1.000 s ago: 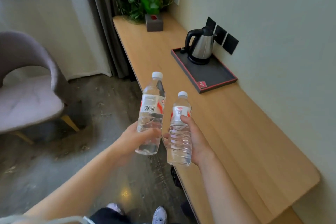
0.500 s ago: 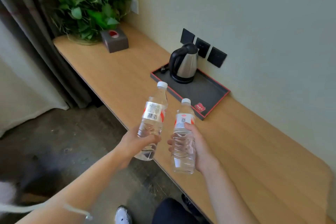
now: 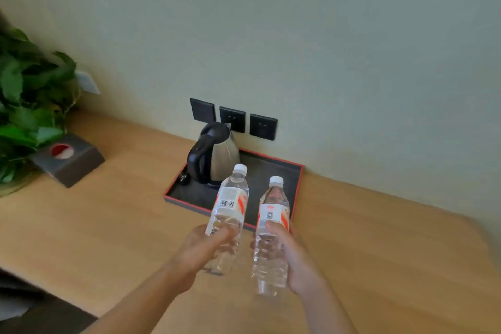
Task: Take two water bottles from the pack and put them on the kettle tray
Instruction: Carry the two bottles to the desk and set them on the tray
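Left hand [image 3: 202,248] has its fingers [image 3: 230,232] curled tight round one water bottle [image 3: 230,207]; right hand [image 3: 294,255] wraps the second bottle [image 3: 271,228]. Both are held above the desk [image 3: 108,225] at centre frame, caps over the kettle tray [image 3: 298,184], beside the kettle [image 3: 217,154].

2 clear white-capped bottles [image 3: 230,206] [image 3: 272,218] held upright, side by side, above black red-rimmed tray [image 3: 297,187].
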Demonstrator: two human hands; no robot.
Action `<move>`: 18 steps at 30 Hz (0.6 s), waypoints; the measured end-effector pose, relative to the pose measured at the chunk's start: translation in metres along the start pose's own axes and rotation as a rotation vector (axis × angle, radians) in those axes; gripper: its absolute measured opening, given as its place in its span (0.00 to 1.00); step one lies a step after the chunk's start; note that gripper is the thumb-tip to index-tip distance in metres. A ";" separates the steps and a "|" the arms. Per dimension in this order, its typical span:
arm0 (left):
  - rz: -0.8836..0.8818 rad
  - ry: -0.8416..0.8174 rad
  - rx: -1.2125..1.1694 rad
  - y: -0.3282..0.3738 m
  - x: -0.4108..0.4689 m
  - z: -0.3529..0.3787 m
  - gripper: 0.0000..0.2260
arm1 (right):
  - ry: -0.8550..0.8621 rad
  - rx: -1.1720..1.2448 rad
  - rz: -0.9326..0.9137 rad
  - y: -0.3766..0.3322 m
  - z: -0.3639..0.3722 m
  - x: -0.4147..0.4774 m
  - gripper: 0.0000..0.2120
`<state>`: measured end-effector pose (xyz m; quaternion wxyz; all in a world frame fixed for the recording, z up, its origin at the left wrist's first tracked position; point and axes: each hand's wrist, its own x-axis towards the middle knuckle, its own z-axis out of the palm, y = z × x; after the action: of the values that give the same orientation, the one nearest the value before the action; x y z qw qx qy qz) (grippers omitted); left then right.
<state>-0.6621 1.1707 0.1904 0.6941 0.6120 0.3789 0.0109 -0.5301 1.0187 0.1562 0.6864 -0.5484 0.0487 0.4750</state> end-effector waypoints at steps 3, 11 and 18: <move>0.011 -0.053 0.022 0.013 0.045 0.002 0.12 | 0.053 0.006 -0.063 -0.023 -0.004 0.035 0.27; 0.091 -0.185 0.152 0.053 0.159 0.024 0.07 | 0.248 -0.144 -0.280 -0.094 -0.009 0.112 0.29; 0.235 -0.122 0.313 0.059 0.235 0.051 0.27 | 0.395 -0.286 -0.502 -0.134 0.002 0.162 0.33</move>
<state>-0.4408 1.2550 0.1182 0.6062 0.7519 0.2592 -0.0045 -0.3481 1.1245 0.1562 0.6754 -0.7152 -0.0226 0.1781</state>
